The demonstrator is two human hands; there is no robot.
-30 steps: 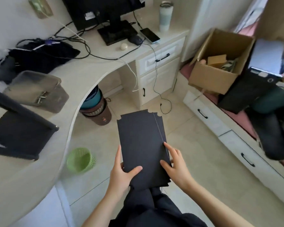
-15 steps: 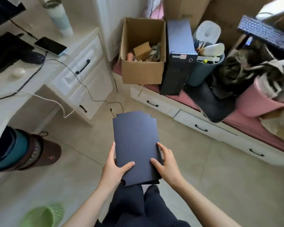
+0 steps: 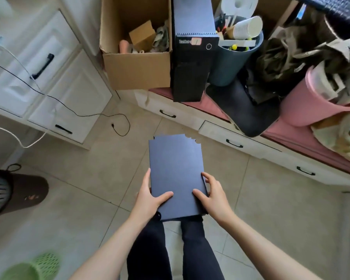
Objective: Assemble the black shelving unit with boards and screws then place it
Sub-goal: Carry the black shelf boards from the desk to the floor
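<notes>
Left hand [image 3: 150, 196] and right hand [image 3: 214, 196] both grip stacked black boards [image 3: 176, 172]; cardboard box [image 3: 136, 67] holds smaller carton, teal bin [image 3: 230, 63] paper cups

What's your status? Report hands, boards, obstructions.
Left hand and right hand both gripping the stack of black boards at its near end. Stack held flat above tile floor. Nothing assembled. No obstruction between hands.

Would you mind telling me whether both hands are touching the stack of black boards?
Touching. The head view shows the left hand and right hand gripping the black boards at the near corners, thumbs pressed on top.
</notes>
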